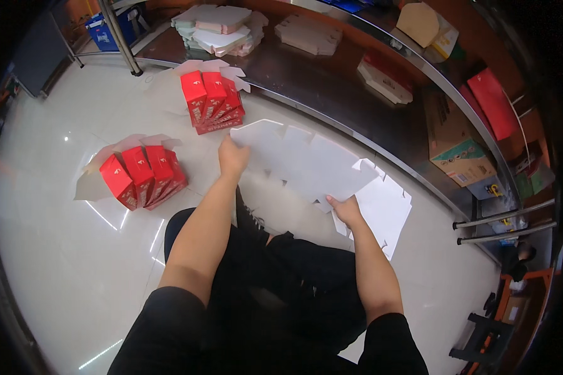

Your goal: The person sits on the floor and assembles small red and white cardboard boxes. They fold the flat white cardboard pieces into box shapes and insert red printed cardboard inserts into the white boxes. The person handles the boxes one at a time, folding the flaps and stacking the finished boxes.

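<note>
A flat white cardboard box blank (306, 159), notched along its edges, is stretched between my hands above the floor. My left hand (234, 157) is closed on its left end. With the thumb on top, my right hand (346, 211) grips its lower right edge; the fingers underneath are mostly hidden. More white box blanks (388, 209) lie on the floor beyond my right hand, partly covered by the held one. To the left, a fanned group of red folded boxes (145, 174) with open white flaps stands on the floor. A second such group of red boxes (211, 100) stands farther back.
A low metal shelf (306, 100) curves across the far side, bearing a stack of flat cartons (222, 28) and other cardboard pieces. Its metal legs (507, 215) stand at right. A brown carton (460, 144) sits on the shelf, and a blue crate (112, 30) is at far left.
</note>
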